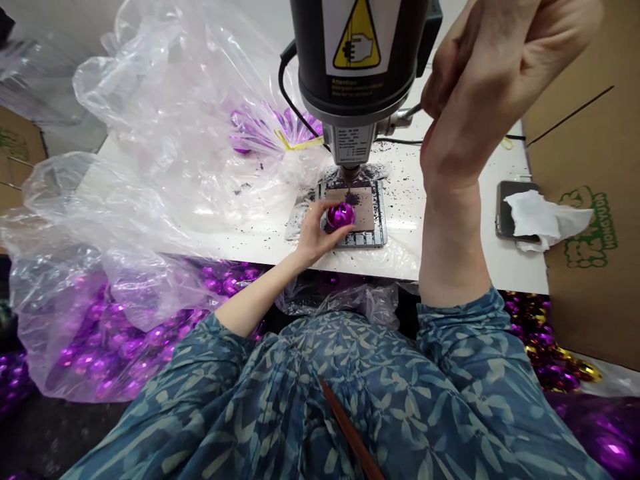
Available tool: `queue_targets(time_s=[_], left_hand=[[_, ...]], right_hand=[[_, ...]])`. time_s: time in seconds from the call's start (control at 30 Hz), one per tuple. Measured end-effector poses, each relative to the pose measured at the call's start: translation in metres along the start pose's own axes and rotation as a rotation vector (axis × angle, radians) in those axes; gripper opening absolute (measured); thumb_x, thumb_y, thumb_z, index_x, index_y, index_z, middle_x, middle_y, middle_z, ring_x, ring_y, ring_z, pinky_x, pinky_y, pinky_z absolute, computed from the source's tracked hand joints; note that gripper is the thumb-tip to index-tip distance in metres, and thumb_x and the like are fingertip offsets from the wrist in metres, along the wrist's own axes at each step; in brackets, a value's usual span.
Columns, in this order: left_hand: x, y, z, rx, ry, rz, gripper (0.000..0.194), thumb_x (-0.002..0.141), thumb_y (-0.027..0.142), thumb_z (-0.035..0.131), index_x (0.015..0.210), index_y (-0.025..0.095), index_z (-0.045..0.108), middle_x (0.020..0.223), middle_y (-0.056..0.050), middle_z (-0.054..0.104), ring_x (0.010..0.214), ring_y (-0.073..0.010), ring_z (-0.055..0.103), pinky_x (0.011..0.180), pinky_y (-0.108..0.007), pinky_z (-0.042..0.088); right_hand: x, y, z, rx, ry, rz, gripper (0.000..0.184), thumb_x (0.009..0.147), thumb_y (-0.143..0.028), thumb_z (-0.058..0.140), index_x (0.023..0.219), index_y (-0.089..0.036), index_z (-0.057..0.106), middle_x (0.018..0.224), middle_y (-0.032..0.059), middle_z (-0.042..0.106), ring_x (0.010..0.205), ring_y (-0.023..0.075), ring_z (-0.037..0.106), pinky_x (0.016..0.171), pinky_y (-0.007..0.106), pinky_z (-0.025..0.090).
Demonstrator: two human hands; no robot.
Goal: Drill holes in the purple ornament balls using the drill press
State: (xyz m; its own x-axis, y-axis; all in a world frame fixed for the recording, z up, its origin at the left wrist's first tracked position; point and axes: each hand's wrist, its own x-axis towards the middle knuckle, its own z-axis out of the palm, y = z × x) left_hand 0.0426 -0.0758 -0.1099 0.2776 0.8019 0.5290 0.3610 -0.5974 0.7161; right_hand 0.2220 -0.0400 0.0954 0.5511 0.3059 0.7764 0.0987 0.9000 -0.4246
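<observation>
My left hand (315,233) is closed around a shiny purple ball (341,216) and holds it on the small board (363,203) on the drill press base (380,230), right under the drill bit (349,179). My right hand (480,87) is raised high at the right of the dark drill press head (357,60). Its fingers are wrapped round the thin metal feed lever (410,112). Dark shavings lie scattered around the base.
A large clear plastic bag (150,173) with purple balls spills over the left of the white table (450,220) and down to my lap. A phone (505,210) under a white tissue (543,217) lies at right beside a cardboard box (590,200). More purple balls (545,347) lie below.
</observation>
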Motion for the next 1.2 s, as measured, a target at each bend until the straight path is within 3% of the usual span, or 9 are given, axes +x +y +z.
queue_targets(time_s=[0.2, 0.3, 0.37, 0.47, 0.6, 0.7, 0.83, 1.0, 1.2], left_hand=[[-0.087, 0.025, -0.026, 0.315, -0.309, 0.563, 0.056, 0.09, 0.054, 0.076, 0.135, 0.025, 0.059, 0.112, -0.01, 0.072, 0.1, -0.0267, 0.069, 0.083, -0.042, 0.061], [-0.092, 0.017, -0.043, 0.401, -0.279, 0.644, 0.058, 0.092, 0.058, 0.071, 0.135, 0.022, 0.058, 0.122, -0.013, 0.071, 0.115, -0.0309, 0.067, 0.093, -0.046, 0.061], [-0.068, -0.002, -0.061, 0.378, -0.113, 0.547, 0.038, 0.1, 0.041, 0.064, 0.132, 0.022, 0.056, 0.118, -0.01, 0.072, 0.115, -0.0273, 0.067, 0.095, -0.045, 0.061], [0.0, -0.047, -0.099, 0.473, 0.088, 0.118, 0.022, 0.095, 0.012, 0.052, 0.112, 0.022, 0.062, 0.106, -0.008, 0.071, 0.109, -0.0265, 0.066, 0.101, -0.049, 0.056], [0.095, -0.116, -0.144, 0.633, 0.142, -0.413, 0.016, 0.078, 0.006, 0.056, 0.082, 0.02, 0.062, 0.103, -0.015, 0.069, 0.118, -0.0381, 0.061, 0.117, -0.065, 0.037], [0.137, -0.153, -0.157, 0.624, 0.152, -0.507, 0.024, 0.073, 0.01, 0.065, 0.095, 0.019, 0.064, 0.125, -0.022, 0.064, 0.13, -0.0447, 0.054, 0.119, -0.067, 0.032], [0.161, -0.178, -0.159, 0.556, 0.169, -0.486, 0.033, 0.07, 0.013, 0.072, 0.101, 0.02, 0.062, 0.132, -0.02, 0.062, 0.132, -0.0424, 0.053, 0.118, -0.061, 0.038], [0.169, -0.187, -0.157, 0.325, 0.27, -0.456, 0.025, 0.071, 0.017, 0.081, 0.086, 0.021, 0.061, 0.102, -0.012, 0.067, 0.12, -0.0327, 0.062, 0.107, -0.046, 0.05], [0.138, -0.139, -0.149, -0.293, 0.266, -0.64, 0.037, 0.1, 0.059, 0.056, 0.11, 0.024, 0.063, 0.084, -0.003, 0.067, 0.065, -0.0148, 0.066, 0.055, -0.026, 0.053]], right_hand=[[0.001, 0.006, -0.004, 0.089, -0.02, 0.013, 0.056, 0.067, -0.068, 0.063, 0.054, -0.016, 0.047, 0.042, -0.0078, 0.035, 0.038, -0.0011, 0.029, 0.044, 0.018, 0.02], [-0.001, 0.006, -0.006, 0.127, -0.028, 0.006, 0.044, 0.071, -0.059, 0.067, 0.063, -0.016, 0.061, 0.045, -0.0072, 0.035, 0.039, -0.0002, 0.03, 0.046, 0.02, 0.018], [-0.002, 0.005, -0.007, 0.129, -0.039, 0.015, 0.04, 0.075, -0.055, 0.067, 0.067, -0.016, 0.066, 0.046, -0.0063, 0.034, 0.038, 0.0018, 0.032, 0.046, 0.022, 0.017], [-0.003, 0.003, -0.008, 0.073, -0.011, 0.032, 0.038, 0.079, -0.052, 0.065, 0.069, -0.016, 0.07, 0.046, -0.0048, 0.033, 0.039, 0.0056, 0.038, 0.046, 0.025, 0.017], [-0.002, 0.005, -0.008, 0.032, 0.016, -0.015, 0.037, 0.084, -0.046, 0.065, 0.061, -0.016, 0.062, 0.047, -0.0045, 0.032, 0.039, 0.0066, 0.037, 0.046, 0.027, 0.016], [-0.001, 0.007, -0.008, 0.01, -0.015, -0.051, 0.047, 0.087, -0.046, 0.063, 0.054, -0.018, 0.044, 0.045, -0.0048, 0.031, 0.038, 0.0056, 0.033, 0.047, 0.027, 0.016], [-0.002, 0.003, -0.008, 0.009, -0.021, -0.022, 0.049, 0.086, -0.053, 0.062, 0.058, -0.019, 0.04, 0.046, -0.0062, 0.031, 0.039, 0.004, 0.031, 0.046, 0.026, 0.019], [-0.006, -0.007, -0.007, -0.023, -0.006, 0.001, 0.043, 0.087, -0.047, 0.062, 0.061, -0.018, 0.043, 0.048, -0.0067, 0.033, 0.042, 0.0022, 0.034, 0.049, 0.023, 0.022], [-0.005, 0.0, -0.008, 0.007, -0.02, -0.036, 0.041, 0.091, -0.04, 0.061, 0.06, -0.017, 0.046, 0.048, -0.0059, 0.032, 0.04, 0.0021, 0.033, 0.047, 0.023, 0.019]])
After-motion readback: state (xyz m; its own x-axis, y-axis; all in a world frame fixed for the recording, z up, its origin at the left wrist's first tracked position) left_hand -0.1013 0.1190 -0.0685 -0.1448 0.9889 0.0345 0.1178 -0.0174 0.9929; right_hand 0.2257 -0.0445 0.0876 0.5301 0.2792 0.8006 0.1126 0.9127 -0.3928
